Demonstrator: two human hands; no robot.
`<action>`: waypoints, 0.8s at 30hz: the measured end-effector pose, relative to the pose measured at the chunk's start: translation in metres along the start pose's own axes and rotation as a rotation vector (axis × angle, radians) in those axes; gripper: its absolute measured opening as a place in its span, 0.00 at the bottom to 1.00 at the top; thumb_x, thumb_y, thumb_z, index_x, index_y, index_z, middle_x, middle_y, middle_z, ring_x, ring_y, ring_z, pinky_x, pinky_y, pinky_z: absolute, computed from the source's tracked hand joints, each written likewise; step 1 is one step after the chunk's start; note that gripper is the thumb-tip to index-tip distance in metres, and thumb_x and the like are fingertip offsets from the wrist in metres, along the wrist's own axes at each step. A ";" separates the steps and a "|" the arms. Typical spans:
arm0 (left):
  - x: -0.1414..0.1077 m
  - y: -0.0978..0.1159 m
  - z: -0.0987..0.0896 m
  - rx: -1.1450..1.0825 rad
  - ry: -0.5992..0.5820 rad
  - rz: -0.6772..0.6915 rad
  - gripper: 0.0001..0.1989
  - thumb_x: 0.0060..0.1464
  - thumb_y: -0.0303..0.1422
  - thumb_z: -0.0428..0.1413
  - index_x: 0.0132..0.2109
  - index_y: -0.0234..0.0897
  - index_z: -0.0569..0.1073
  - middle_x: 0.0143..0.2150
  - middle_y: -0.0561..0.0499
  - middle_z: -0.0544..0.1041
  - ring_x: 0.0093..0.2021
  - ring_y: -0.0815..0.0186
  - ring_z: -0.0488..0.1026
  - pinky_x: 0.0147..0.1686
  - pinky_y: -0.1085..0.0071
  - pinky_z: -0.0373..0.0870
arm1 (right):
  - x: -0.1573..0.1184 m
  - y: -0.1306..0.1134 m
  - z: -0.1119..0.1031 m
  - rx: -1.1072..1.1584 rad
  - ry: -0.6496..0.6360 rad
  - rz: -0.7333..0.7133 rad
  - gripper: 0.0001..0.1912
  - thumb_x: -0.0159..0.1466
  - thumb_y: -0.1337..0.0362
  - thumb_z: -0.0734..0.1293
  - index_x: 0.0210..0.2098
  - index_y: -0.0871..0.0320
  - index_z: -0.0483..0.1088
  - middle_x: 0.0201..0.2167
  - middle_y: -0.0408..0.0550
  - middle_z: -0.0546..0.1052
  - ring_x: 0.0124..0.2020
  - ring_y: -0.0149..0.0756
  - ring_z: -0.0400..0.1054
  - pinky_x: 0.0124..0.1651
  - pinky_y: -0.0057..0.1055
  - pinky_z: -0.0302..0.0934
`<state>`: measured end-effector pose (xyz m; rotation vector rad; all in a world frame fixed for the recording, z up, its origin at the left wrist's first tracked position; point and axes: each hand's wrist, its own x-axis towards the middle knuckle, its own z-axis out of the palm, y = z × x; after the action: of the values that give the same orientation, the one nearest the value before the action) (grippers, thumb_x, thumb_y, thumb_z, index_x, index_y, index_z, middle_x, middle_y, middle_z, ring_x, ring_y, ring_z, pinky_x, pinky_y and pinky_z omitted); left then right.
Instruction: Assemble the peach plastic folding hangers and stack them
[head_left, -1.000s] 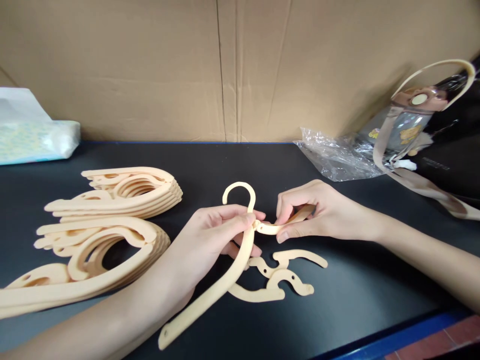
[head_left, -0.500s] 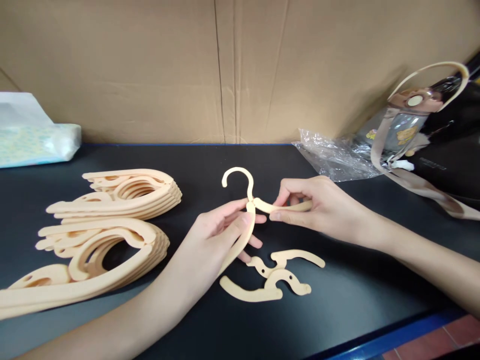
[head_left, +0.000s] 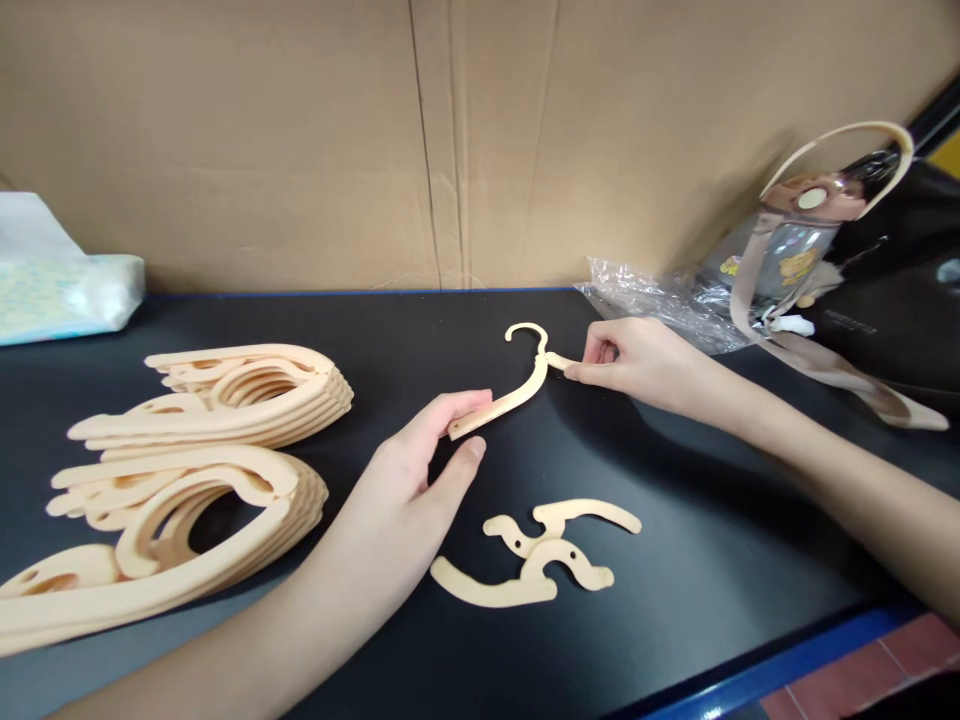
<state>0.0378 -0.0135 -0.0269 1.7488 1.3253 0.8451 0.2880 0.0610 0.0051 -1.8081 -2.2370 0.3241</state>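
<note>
A cream folding clothes hanger [head_left: 517,393] is held up over the dark table, its hook at the top and its two arms spread. My right hand [head_left: 626,365] pinches the hanger's right arm between thumb and fingers. At the lower end of the left arm is my left hand [head_left: 420,465], thumb apart from the fingers, which touch the arm from behind without gripping it. Nearer me on the table lie loose hanger pieces [head_left: 495,592], two of the same cream colour, resting against each other.
Two stacks of folded cream hangers, a rear stack [head_left: 225,425] and a front stack [head_left: 247,550], stand at left. Tissues [head_left: 67,295] lie behind them. At right are a crumpled clear plastic bag [head_left: 637,295], a strapped bottle [head_left: 806,245] and a black bag [head_left: 892,310]. Cardboard [head_left: 262,150] stands behind.
The hanger has moved away from me and to the right with my right hand. My left thumb has come off its arm, and my left fingers now touch near the arm's end.
</note>
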 end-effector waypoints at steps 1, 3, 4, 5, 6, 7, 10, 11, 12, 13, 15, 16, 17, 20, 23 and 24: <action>-0.001 -0.001 0.000 0.048 -0.018 0.035 0.18 0.63 0.40 0.49 0.58 0.48 0.68 0.60 0.54 0.73 0.62 0.60 0.67 0.62 0.58 0.63 | 0.001 0.001 -0.002 -0.048 -0.008 0.018 0.18 0.60 0.50 0.67 0.23 0.56 0.66 0.20 0.40 0.72 0.23 0.32 0.63 0.26 0.30 0.53; -0.002 -0.001 0.001 0.143 -0.079 0.128 0.19 0.65 0.37 0.46 0.61 0.47 0.64 0.62 0.54 0.70 0.63 0.63 0.65 0.64 0.61 0.61 | 0.000 0.004 -0.008 -0.148 -0.038 0.046 0.19 0.60 0.49 0.66 0.22 0.55 0.66 0.20 0.41 0.73 0.23 0.33 0.64 0.27 0.31 0.52; -0.003 -0.001 0.001 0.180 -0.113 0.173 0.20 0.65 0.36 0.44 0.62 0.47 0.63 0.63 0.55 0.69 0.64 0.65 0.65 0.64 0.64 0.60 | -0.001 0.005 -0.011 -0.197 -0.060 0.055 0.19 0.61 0.48 0.65 0.22 0.55 0.67 0.21 0.41 0.73 0.24 0.33 0.64 0.27 0.31 0.52; -0.004 0.000 0.001 0.210 -0.146 0.211 0.20 0.66 0.35 0.43 0.63 0.48 0.61 0.64 0.56 0.68 0.64 0.67 0.64 0.64 0.67 0.60 | -0.002 0.006 -0.014 -0.246 -0.079 0.062 0.19 0.61 0.48 0.65 0.22 0.55 0.68 0.22 0.41 0.74 0.24 0.34 0.65 0.28 0.31 0.52; -0.005 0.001 0.001 0.233 -0.173 0.241 0.21 0.67 0.34 0.42 0.64 0.49 0.60 0.65 0.57 0.66 0.65 0.69 0.63 0.64 0.70 0.60 | -0.003 0.007 -0.017 -0.296 -0.094 0.073 0.18 0.61 0.49 0.65 0.23 0.54 0.69 0.23 0.41 0.74 0.25 0.35 0.66 0.28 0.31 0.52; -0.007 0.001 0.001 0.254 -0.195 0.261 0.21 0.67 0.34 0.41 0.65 0.50 0.58 0.67 0.58 0.64 0.66 0.70 0.61 0.64 0.71 0.60 | -0.005 0.008 -0.020 -0.346 -0.107 0.084 0.17 0.62 0.50 0.65 0.23 0.54 0.70 0.23 0.41 0.75 0.25 0.35 0.66 0.28 0.32 0.52; -0.011 0.003 -0.001 0.329 -0.236 0.318 0.20 0.67 0.32 0.41 0.63 0.49 0.59 0.68 0.56 0.60 0.67 0.68 0.59 0.64 0.67 0.61 | -0.009 0.009 -0.023 -0.508 -0.064 0.116 0.14 0.63 0.55 0.65 0.25 0.55 0.73 0.26 0.45 0.77 0.28 0.40 0.69 0.30 0.33 0.51; -0.012 0.003 -0.001 0.352 -0.240 0.353 0.19 0.65 0.30 0.42 0.60 0.47 0.62 0.67 0.54 0.61 0.66 0.66 0.60 0.63 0.65 0.62 | -0.011 0.008 -0.023 -0.543 -0.016 0.100 0.14 0.63 0.56 0.64 0.27 0.56 0.74 0.27 0.47 0.77 0.29 0.42 0.70 0.30 0.33 0.51; -0.013 0.003 -0.001 0.370 -0.243 0.393 0.18 0.62 0.27 0.44 0.57 0.45 0.65 0.66 0.52 0.62 0.65 0.64 0.60 0.61 0.63 0.64 | -0.013 0.006 -0.023 -0.556 0.038 0.060 0.13 0.64 0.56 0.64 0.28 0.57 0.74 0.29 0.49 0.78 0.30 0.44 0.71 0.30 0.34 0.51; -0.013 0.003 -0.001 0.381 -0.241 0.429 0.17 0.58 0.25 0.45 0.53 0.43 0.66 0.65 0.50 0.64 0.65 0.62 0.61 0.59 0.62 0.65 | -0.015 0.003 -0.023 -0.540 0.081 -0.007 0.13 0.65 0.57 0.64 0.29 0.57 0.74 0.30 0.51 0.78 0.32 0.45 0.71 0.31 0.34 0.51; -0.014 0.002 0.000 0.388 -0.239 0.478 0.17 0.50 0.21 0.47 0.46 0.42 0.66 0.62 0.48 0.66 0.64 0.58 0.60 0.58 0.58 0.66 | -0.020 -0.005 -0.023 -0.410 0.060 -0.197 0.11 0.65 0.57 0.65 0.31 0.57 0.74 0.32 0.50 0.78 0.34 0.44 0.72 0.32 0.34 0.54; -0.014 0.002 0.001 0.387 -0.239 0.485 0.17 0.48 0.21 0.48 0.44 0.42 0.66 0.61 0.47 0.67 0.65 0.57 0.59 0.57 0.57 0.66 | -0.024 -0.010 -0.023 -0.306 -0.024 -0.300 0.11 0.64 0.57 0.66 0.32 0.56 0.73 0.33 0.48 0.78 0.34 0.42 0.72 0.33 0.34 0.55; -0.014 0.001 0.002 0.387 -0.242 0.481 0.16 0.46 0.21 0.48 0.42 0.42 0.66 0.60 0.46 0.68 0.65 0.56 0.58 0.56 0.56 0.66 | -0.028 -0.015 -0.022 -0.196 -0.139 -0.391 0.10 0.64 0.55 0.67 0.33 0.55 0.74 0.33 0.45 0.78 0.35 0.40 0.72 0.34 0.32 0.57; -0.011 0.000 0.004 0.376 -0.253 0.456 0.11 0.50 0.22 0.49 0.39 0.42 0.64 0.58 0.46 0.69 0.65 0.55 0.58 0.56 0.56 0.65 | -0.038 -0.025 -0.019 0.008 -0.413 -0.551 0.11 0.61 0.53 0.70 0.36 0.53 0.74 0.34 0.41 0.77 0.36 0.34 0.71 0.35 0.29 0.60; -0.008 -0.002 0.004 0.357 -0.257 0.432 0.06 0.58 0.25 0.48 0.38 0.42 0.65 0.56 0.48 0.70 0.64 0.57 0.59 0.57 0.57 0.63 | -0.044 -0.029 -0.014 0.000 -0.399 -0.609 0.07 0.65 0.56 0.68 0.35 0.53 0.73 0.33 0.40 0.75 0.36 0.32 0.70 0.35 0.28 0.58; -0.006 -0.002 0.004 0.347 -0.250 0.415 0.06 0.61 0.26 0.47 0.39 0.42 0.65 0.55 0.48 0.71 0.62 0.58 0.62 0.56 0.59 0.64 | -0.045 -0.029 -0.013 -0.009 -0.376 -0.617 0.07 0.66 0.58 0.67 0.34 0.53 0.73 0.33 0.40 0.75 0.36 0.32 0.70 0.35 0.28 0.58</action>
<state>0.0384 -0.0200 -0.0307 2.3710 0.9989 0.6063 0.2743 0.0114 0.0246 -1.0283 -2.9051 0.5553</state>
